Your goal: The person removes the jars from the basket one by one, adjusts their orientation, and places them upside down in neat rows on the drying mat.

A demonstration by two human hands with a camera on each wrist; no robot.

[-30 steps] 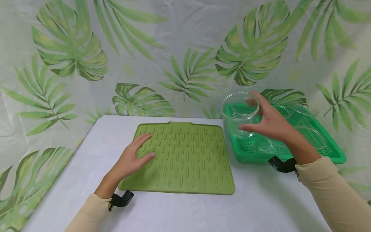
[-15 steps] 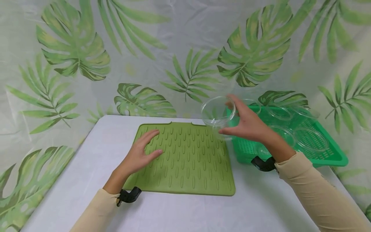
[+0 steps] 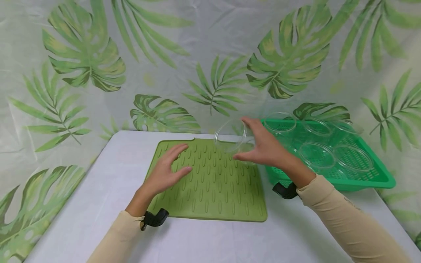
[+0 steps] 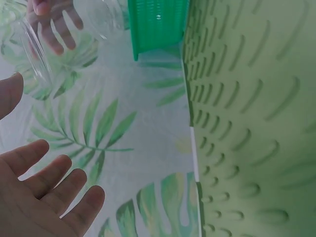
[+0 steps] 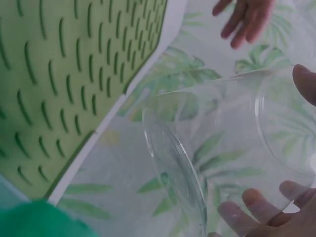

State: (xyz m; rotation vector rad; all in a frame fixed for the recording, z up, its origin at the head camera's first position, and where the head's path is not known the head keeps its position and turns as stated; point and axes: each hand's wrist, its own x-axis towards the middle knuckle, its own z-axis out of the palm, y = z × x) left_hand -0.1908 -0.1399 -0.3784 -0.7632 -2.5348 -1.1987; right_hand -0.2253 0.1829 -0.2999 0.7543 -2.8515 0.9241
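Head view: the right hand (image 3: 268,149) grips one clear container (image 3: 232,140), tilted, out of the basket (image 3: 365,184) and not yet set down, by the upper-right edge of the green mat (image 3: 210,193). The left hand (image 3: 164,173), fingers spread, holds nothing; other containers (image 3: 317,156) remain in the basket, frame right.

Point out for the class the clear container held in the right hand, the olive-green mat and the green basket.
Clear container (image 5: 227,150), right wrist view: on its transparent side wall.
Olive-green mat (image 3: 207,182), head view: on its ridged upper surface.
Green basket (image 3: 348,185), head view: on its near wall.
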